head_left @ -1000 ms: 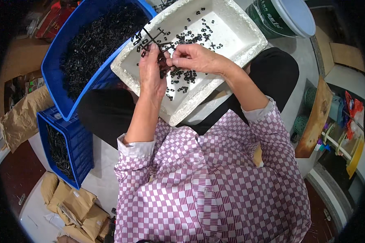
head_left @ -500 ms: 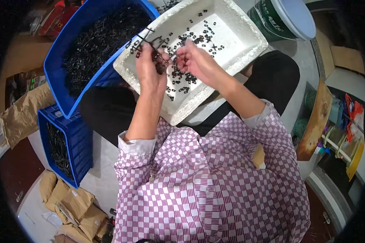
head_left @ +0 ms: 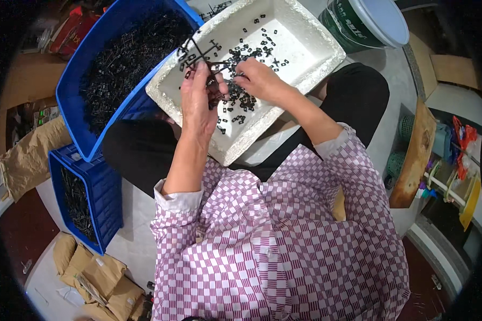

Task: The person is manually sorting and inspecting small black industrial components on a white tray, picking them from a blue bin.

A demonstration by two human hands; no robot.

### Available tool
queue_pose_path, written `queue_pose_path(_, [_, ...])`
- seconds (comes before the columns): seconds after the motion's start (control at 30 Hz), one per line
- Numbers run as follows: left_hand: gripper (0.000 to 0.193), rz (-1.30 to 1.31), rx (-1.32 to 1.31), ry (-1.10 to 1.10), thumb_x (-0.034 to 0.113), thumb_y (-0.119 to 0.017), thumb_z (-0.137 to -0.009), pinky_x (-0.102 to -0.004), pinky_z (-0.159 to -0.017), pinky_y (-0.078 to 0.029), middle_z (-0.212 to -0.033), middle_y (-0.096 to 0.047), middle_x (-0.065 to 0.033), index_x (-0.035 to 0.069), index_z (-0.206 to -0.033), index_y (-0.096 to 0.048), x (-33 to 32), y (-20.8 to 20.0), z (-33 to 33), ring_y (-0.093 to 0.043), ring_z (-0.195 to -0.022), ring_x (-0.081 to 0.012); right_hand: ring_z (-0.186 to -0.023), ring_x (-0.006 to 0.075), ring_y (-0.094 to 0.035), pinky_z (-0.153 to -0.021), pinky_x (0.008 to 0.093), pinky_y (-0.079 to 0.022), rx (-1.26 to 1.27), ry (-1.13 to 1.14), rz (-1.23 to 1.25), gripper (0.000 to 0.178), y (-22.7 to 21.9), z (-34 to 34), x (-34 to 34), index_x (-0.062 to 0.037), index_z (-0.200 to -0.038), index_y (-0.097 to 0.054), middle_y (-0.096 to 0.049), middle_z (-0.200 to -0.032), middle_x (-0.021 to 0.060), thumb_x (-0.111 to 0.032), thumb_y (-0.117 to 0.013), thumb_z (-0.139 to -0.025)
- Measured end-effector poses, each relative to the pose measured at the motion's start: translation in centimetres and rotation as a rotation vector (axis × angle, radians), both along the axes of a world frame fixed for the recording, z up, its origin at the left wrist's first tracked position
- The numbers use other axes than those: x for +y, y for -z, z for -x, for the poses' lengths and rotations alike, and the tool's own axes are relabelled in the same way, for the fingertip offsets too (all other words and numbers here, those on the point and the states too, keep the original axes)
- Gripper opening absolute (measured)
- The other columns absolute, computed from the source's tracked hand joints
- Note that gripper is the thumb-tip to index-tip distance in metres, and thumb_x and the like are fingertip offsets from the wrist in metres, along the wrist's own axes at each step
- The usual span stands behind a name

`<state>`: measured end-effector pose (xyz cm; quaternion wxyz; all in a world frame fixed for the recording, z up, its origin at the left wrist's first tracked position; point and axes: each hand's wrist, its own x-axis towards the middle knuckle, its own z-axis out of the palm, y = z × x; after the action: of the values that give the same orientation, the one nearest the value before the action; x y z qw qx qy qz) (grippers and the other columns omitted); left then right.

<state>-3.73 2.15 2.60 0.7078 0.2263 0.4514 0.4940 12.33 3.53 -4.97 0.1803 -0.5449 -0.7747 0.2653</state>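
Blk branched plastic pc (head_left: 201, 54) is over L part of wht foam box (head_left: 325, 55), gripped in L hand (head_left: 197, 99) fingers, w/ R hand (head_left: 264, 81) just beside, fingers curled, can't tell if on anything, small blk bits (head_left: 245, 101) below, blue bin (head_left: 68, 109) to L, grn bucket (head_left: 344, 24) upper R.

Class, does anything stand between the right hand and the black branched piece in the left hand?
Nothing visible blocks the right hand from the black branched piece; small black parts lie in the white box.
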Motion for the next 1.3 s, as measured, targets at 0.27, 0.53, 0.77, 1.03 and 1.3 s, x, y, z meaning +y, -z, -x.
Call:
queue_pose_path(0.27, [0.040, 0.066, 0.041, 0.264, 0.043, -0.039, -0.092, -0.0264, -0.048, -0.044, -0.071, -0.053, -0.0063, 0.004, -0.094, -0.048, -0.5, -0.4, -0.2, -0.053, -0.056, -0.0137, -0.089, 0.0189, -0.057, -0.073, 0.0289, -0.046, 0.734, 0.224, 0.343, 0.034, -6.6, -3.3, 2.0, -0.0059, -0.117, -0.051, -0.058, -0.097, 0.0087, -0.024, -0.053, -0.088])
queue_pose_path(0.53, [0.042, -0.047, -0.420, 0.096, 0.042, -0.039, -0.092, -0.0273, -0.053, -0.047, -0.088, -0.055, -0.0085, 0.003, -0.105, -0.047, 0.8, -0.9, 1.0, -0.057, -0.069, -0.0160, -0.077, 0.0150, -0.061, -0.062, 0.0219, -0.050, 1.190, 0.274, 0.712, 0.020, -9.9, -3.4, 1.8, -0.0027, -0.103, -0.052, -0.061, -0.087, 0.0076, -0.016, -0.052, -0.088])
queue_pose_path(0.77, [0.036, -0.196, 0.031, 0.025, 0.032, -0.051, -0.089, -0.0280, -0.062, -0.050, -0.095, -0.053, -0.0076, 0.006, -0.112, -0.043, -1.7, 1.2, -3.8, -0.058, -0.076, -0.0164, -0.081, 0.0170, -0.062, -0.065, 0.0257, -0.051, 1.608, 0.438, 0.659, 0.016, -6.6, -0.1, 0.1, -0.0022, -0.099, -0.053, -0.061, -0.091, 0.0087, -0.012, -0.054, -0.087])
queue_pose_path(1.03, [0.032, -0.083, -0.279, -0.123, 0.031, -0.054, -0.087, -0.0269, -0.070, -0.047, -0.095, -0.056, -0.0061, 0.010, -0.110, -0.046, 0.7, 0.4, -1.8, -0.055, -0.078, -0.0154, -0.084, 0.0178, -0.062, -0.065, 0.0252, -0.050, 1.524, 0.411, 0.948, 0.024, -6.3, 1.7, -1.9, -0.0017, -0.106, -0.051, -0.061, -0.097, 0.0078, -0.014, -0.057, -0.086])
queue_pose_path(1.3, [0.025, -0.071, 0.020, -0.281, 0.029, -0.049, -0.090, -0.0277, -0.062, -0.048, -0.086, -0.056, -0.0051, 0.009, -0.105, -0.047, 1.9, 1.2, -0.3, -0.055, -0.071, -0.0139, -0.086, 0.0122, -0.056, -0.066, 0.0237, -0.047, 1.208, 0.263, 0.801, 0.038, -6.3, 2.2, -2.0, -0.0039, -0.114, -0.045, -0.056, -0.098, 0.0036, -0.018, -0.061, -0.083])
